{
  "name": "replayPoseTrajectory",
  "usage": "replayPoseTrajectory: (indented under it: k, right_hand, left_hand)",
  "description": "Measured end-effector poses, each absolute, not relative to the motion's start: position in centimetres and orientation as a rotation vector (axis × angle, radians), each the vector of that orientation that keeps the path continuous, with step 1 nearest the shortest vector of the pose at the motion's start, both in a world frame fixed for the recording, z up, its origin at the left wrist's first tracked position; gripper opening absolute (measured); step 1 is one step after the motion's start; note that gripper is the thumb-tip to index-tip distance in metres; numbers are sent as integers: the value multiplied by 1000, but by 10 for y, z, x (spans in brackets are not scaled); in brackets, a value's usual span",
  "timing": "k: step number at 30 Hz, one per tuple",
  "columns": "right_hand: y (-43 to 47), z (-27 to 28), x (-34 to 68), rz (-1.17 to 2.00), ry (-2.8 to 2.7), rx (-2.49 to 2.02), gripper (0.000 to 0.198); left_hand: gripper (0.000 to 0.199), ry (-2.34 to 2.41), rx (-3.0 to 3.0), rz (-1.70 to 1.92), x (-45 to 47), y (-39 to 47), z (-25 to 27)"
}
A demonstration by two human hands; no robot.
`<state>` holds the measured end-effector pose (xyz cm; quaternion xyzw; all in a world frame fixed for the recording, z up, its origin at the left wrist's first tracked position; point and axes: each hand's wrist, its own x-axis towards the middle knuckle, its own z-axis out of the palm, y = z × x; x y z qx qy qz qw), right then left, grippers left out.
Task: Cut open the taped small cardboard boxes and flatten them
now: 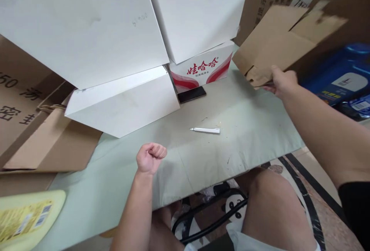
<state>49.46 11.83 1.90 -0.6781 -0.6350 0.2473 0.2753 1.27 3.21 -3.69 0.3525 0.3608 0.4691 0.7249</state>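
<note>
The folded cardboard box (277, 42) is up at the right of the table (245, 108), tilted, in front of a big brown box (248, 21); I cannot tell whether the 2 touch. The right hand (283, 82) grasps it by its lower edge, near 1 corner, with the flaps at the far end sticking out unsupported. That grip at 1 edge could let the cardboard twist or sag, since most of its spread lies away from the fingers. Just beside the right forearm stands a blue bottle (341, 75); a low swing of the arm or a loose flap could knock it over.

The left hand (150, 157) is clenched in a fist above the near part of the table, with nothing visible in it. Between the 2 hands lies a slim white tool (206, 130), either a pen or a small cutter. If it is a cutter with its blade out, a hand or sleeve brushing across could get nicked. A black phone (192, 95) lies flat near the red-and-white box (202, 69), where dropped cardboard could cover it. Farther left, a long white box (124, 106) sits beneath a larger white box (81, 23); a bump there could shift the stack
</note>
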Motion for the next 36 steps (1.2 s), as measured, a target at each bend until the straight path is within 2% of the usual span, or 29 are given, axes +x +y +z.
replayPoseTrajectory:
  k: [3,6,8,10,13,16,19,23,24,27,28,33,36]
  right_hand:
    - [132,23,467,921,-1610,-2104,57]
    - [108,30,404,1201,-1708,-2199,55]
    - [86,41,348,1395,-1903,-2090,43]
    - [69,57,286,1493,-2313,-1677,33]
    - [60,80,184,1059,-2699,-1112,24]
    - [66,91,75,737,-2712,-809,20]
    - [75,89,-32,504,-2751,-588,30]
    - [86,83,-142,232,-2740,-445,65]
    - [88,83,-160,185,-2777,-473,64]
    - [91,81,-180,115,-2973,-466,32]
    - [89,81,-175,102,-3012,-428,27]
    - [54,70,-73,-22,-2983,-157,38]
    - [22,68,20,87,-2852,136,43]
  left_hand:
    - [65,746,786,1051,10,31,-34]
    - [65,713,788,1117,2,25,-25]
    - [66,710,786,1192,-6,17,-15]
    - [67,677,821,1298,-18,8,-3]
    - [68,614,886,1520,-44,-7,16]
    - [69,586,886,1686,-76,-25,28]
    - [70,513,925,1760,-104,-41,33]
    - [66,290,1094,1730,-128,-50,38]
    - [65,252,1119,1714,-131,-51,40]
    - [64,224,1138,1705,-135,-56,49]
    - [64,239,1147,1710,-136,-60,54]
    - [66,450,1310,1742,-142,-104,83]
    - [62,544,1492,1743,-140,-122,94]
